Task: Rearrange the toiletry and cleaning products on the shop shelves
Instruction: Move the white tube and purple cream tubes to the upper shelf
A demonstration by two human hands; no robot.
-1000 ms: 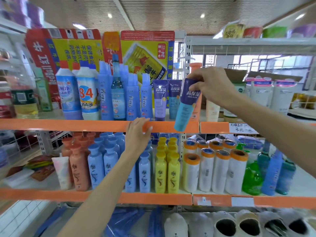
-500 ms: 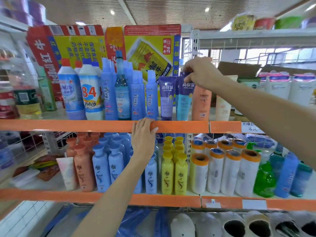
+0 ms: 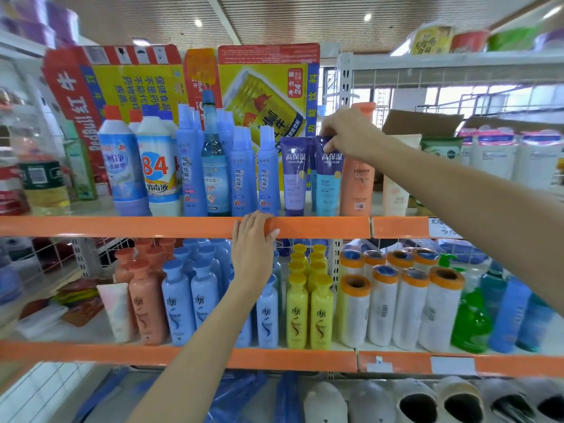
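My right hand (image 3: 348,132) pinches the top of a purple-and-teal tube (image 3: 328,181) that stands upright on the upper shelf (image 3: 152,226). The tube sits between a matching purple tube (image 3: 294,178) on its left and an orange bottle (image 3: 357,184) on its right. My left hand (image 3: 251,239) rests on the orange front rail of that shelf, fingers curled over its edge.
Blue spray bottles (image 3: 241,175), a "84" disinfectant bottle (image 3: 158,169) and a flattened yellow carton (image 3: 265,93) fill the upper shelf. Below stand blue (image 3: 178,306), yellow (image 3: 297,309) and peach (image 3: 146,303) bottles, masking-film rolls (image 3: 381,303) and a green pump bottle (image 3: 470,319).
My right hand brought the tilted tube from in front of the shelf edge up onto the shelf and stood it upright beside the matching tube. The left hand stayed on the rail.
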